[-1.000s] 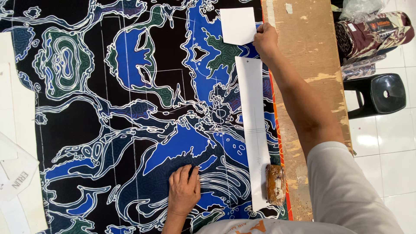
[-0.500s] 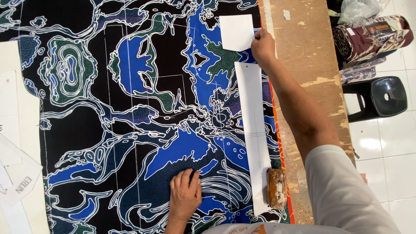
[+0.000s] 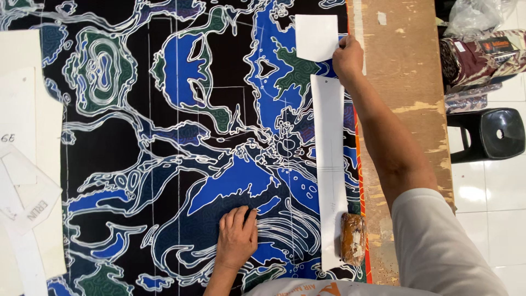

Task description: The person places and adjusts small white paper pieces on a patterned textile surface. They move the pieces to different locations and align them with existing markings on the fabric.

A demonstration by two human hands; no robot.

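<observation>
1. A worn wooden worktop runs along the right, its surface scuffed and pale in patches.
2. White glossy floor tiles lie beside it, catching soft reflections of light.
3. A black plastic stool stands on the tiles, just beside the worktop's edge.
</observation>
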